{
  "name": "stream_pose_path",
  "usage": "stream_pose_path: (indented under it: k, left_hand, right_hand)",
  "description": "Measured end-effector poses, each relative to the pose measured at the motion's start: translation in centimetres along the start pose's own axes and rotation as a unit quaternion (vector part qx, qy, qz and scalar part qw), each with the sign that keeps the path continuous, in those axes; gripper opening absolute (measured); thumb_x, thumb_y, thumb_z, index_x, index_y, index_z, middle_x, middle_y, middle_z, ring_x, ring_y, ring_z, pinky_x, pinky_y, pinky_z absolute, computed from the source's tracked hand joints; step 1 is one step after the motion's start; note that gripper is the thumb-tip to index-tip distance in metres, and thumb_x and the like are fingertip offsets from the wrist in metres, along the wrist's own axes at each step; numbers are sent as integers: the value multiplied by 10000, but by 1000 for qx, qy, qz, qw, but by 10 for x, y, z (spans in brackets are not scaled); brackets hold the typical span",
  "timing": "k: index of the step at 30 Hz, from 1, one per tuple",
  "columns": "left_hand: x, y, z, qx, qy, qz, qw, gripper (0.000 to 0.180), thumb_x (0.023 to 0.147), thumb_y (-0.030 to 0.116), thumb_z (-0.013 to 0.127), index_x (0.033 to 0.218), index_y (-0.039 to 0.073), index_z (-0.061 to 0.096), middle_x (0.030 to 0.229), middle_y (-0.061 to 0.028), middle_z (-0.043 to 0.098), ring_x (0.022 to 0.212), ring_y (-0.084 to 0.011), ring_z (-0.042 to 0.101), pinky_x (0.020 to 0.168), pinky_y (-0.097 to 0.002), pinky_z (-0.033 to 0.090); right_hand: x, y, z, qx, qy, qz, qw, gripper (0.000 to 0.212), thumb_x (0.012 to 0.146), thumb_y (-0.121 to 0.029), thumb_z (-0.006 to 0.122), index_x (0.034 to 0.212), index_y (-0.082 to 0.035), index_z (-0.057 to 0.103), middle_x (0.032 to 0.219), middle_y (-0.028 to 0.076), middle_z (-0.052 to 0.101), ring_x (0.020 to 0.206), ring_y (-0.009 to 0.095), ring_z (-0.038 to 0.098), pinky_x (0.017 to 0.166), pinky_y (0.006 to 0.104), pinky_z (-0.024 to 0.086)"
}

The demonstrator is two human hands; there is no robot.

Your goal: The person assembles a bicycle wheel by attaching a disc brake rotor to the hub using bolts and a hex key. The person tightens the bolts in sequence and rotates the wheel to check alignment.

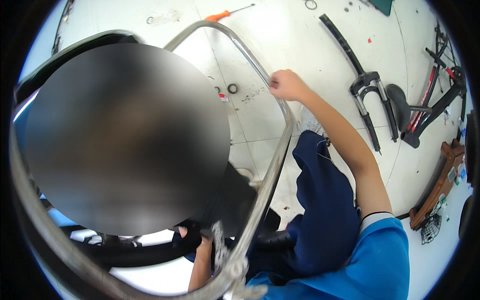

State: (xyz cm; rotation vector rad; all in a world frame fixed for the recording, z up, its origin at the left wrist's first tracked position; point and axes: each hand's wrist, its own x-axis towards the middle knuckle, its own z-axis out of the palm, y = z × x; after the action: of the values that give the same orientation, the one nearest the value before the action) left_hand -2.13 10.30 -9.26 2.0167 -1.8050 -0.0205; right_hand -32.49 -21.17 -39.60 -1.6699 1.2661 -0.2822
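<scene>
My right hand (290, 86) is closed in a fist round the far right side of a silver bent metal tube (235, 37), which loops widely in front of me. At the lower middle, my left hand (204, 243) is at the end of a thick black curved bar (145, 255). A fingertip shows on the far side of the bar, so the hand seems wrapped round it; most of its fingers are hidden. A large blurred patch covers the left of the view and hides what lies behind it.
Across the pale tiled floor (300, 40) lie an orange-handled screwdriver (217, 16), a black ring (232, 88) and a black bicycle fork (367, 80). Farther right are a black saddle (398, 107), a red and black bicycle frame (429, 102) and a brown wooden piece (437, 187).
</scene>
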Motion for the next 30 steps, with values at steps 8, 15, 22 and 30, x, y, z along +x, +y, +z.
stream_pose_path:
  k: [8, 15, 22, 30]
  left_hand:
    - [21, -13, -14, 66, 30, -35, 997, 199, 782, 41, 615, 635, 58, 482, 598, -122, 464, 575, -316, 495, 560, -425, 374]
    - [16, 0, -6, -24, 164, -169, 972, 276, 749, 113, 662, 571, 105, 452, 572, -64, 484, 587, -290, 497, 598, -426, 353]
    - [7, 0, -11, -250, 145, -195, 937, 323, 849, 140, 690, 598, 81, 495, 568, -52, 486, 585, -249, 489, 629, -401, 365]
    - [-48, -82, -61, -267, 269, -289, 879, 185, 915, 131, 699, 791, 7, 636, 687, -74, 590, 594, -174, 557, 567, -316, 448]
  right_hand:
    - [-191, -16, -117, 39, 125, 112, 985, 249, 795, -194, 773, 966, -16, 744, 891, 119, 753, 840, 202, 713, 795, 321, 533]
    - [-300, -115, -175, 192, 229, 187, 936, 215, 906, -88, 675, 1048, 74, 687, 923, 121, 744, 839, 151, 697, 757, 248, 525]
    - [-333, -248, -160, 110, 273, 170, 940, 214, 916, -110, 663, 1074, 32, 686, 938, 111, 741, 778, 127, 649, 730, 243, 489]
    - [-259, -334, -140, 156, 270, 14, 950, 211, 966, -148, 529, 1043, -19, 676, 743, -12, 557, 543, 54, 419, 495, 217, 303]
